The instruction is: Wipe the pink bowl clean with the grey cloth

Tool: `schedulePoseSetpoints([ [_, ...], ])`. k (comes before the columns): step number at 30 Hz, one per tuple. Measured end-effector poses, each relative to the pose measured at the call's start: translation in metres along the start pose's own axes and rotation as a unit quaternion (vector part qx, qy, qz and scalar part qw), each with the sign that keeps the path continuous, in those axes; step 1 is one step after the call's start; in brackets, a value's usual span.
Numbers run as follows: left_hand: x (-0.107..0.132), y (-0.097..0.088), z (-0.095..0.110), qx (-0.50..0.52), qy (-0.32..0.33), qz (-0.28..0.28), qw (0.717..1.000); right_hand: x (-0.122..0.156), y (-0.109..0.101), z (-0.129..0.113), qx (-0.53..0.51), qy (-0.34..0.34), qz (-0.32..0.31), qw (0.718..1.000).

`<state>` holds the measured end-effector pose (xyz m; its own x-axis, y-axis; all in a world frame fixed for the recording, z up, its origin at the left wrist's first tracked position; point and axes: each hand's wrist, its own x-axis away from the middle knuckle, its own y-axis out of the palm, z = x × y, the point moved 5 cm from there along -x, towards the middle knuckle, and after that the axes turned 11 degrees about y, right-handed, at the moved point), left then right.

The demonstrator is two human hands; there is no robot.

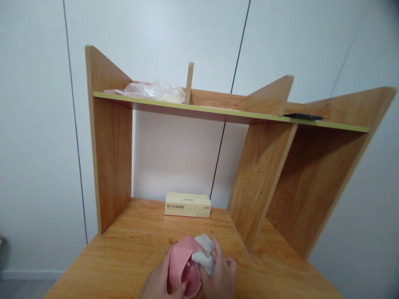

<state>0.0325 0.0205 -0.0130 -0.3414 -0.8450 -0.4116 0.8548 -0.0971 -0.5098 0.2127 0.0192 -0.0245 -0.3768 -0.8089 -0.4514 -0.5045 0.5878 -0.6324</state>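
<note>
My left hand (158, 280) grips a pink bowl (182, 263) tilted on its side, fingers curled round its rim, low over the wooden desk (131, 245). My right hand (220, 272) presses a grey-white cloth (205, 255) against the bowl's upper edge, fingers closed on the cloth. Both hands sit at the bottom edge of the view, partly cut off.
A cream box (187, 204) with printed text lies at the back of the desk. A wooden hutch stands behind, with an upright divider (262, 178) to the right. On its top shelf (218, 111) lie a clear plastic bag (152, 90) and a flat black object (302, 116). White wall panels stand behind.
</note>
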Motion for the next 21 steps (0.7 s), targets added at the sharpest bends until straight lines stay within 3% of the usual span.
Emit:
schedulePoseSetpoints([
  [8, -0.002, -0.003, 0.016, 0.000, 0.022, -0.004, 1.000, 0.000, 0.011, 0.007, 0.040, 0.063, -0.016, 0.997],
  [13, 0.000, -0.003, -0.001, -0.016, 0.020, 0.011, 1.000, 0.003, 0.014, 0.009, 0.016, 0.016, -0.026, 0.999],
  [18, -0.001, 0.000, -0.020, 0.012, 0.004, 0.016, 1.000, 0.007, 0.011, 0.015, -0.029, 0.092, 0.036, 0.995],
  [21, -0.001, 0.008, -0.020, 0.087, 0.002, 0.007, 0.996, 0.007, 0.011, 0.017, -0.071, 0.105, 0.031, 0.991],
])
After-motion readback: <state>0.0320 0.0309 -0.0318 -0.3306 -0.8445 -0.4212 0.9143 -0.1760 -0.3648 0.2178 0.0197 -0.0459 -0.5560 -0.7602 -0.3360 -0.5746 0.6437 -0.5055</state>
